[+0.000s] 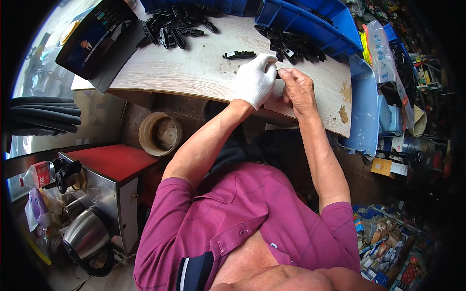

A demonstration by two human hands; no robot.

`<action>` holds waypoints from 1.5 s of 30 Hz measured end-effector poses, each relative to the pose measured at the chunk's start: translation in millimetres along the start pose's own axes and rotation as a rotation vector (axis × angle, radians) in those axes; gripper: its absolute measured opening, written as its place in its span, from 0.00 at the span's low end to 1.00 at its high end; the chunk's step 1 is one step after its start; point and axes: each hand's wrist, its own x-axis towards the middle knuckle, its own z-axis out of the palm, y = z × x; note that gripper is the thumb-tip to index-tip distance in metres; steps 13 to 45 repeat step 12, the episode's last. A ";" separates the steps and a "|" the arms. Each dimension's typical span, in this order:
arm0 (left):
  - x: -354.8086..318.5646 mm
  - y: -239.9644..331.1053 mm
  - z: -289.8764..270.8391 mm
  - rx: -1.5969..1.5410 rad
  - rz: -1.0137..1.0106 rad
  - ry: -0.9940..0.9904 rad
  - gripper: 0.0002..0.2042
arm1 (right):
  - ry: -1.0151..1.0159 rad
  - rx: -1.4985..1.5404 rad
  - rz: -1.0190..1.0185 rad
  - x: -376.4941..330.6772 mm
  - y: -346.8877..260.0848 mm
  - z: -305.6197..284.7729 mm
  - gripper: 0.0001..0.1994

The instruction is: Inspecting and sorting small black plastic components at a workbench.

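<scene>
My left hand [255, 81], in a white glove, is closed with its fingers curled above the table's near edge. Close beside it is my bare right hand [298, 92], thumb and fingers pinched together. A sliver of a small dark piece [278, 73] shows between the two hands; the rest is hidden by the fingers. Just beyond the glove, a single slim black plastic part [239, 55] lies on the table. One heap of similar black parts [172, 34] sits at the far left, and another heap [291, 46] lies beyond my right hand.
The pale wood-grain table [194, 65] carries a tablet [99, 39] on its left. Blue bins [310, 29] line the far edge, and a light blue bin [364, 106] stands at the right. Below left are a round bucket [160, 133], a red-topped cabinet [111, 160] and a steel kettle [87, 235].
</scene>
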 end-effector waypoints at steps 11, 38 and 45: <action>28.9 -27.5 -68.3 0.849 0.257 -0.014 0.18 | 0.136 0.130 0.075 -5.7 0.5 10.7 0.18; 35.5 -30.3 -71.7 0.944 0.213 -0.150 0.17 | 0.161 0.161 0.083 -4.8 -3.0 13.1 0.18; 35.5 -30.3 -71.7 0.944 0.213 -0.150 0.17 | 0.161 0.161 0.083 -4.8 -3.0 13.1 0.18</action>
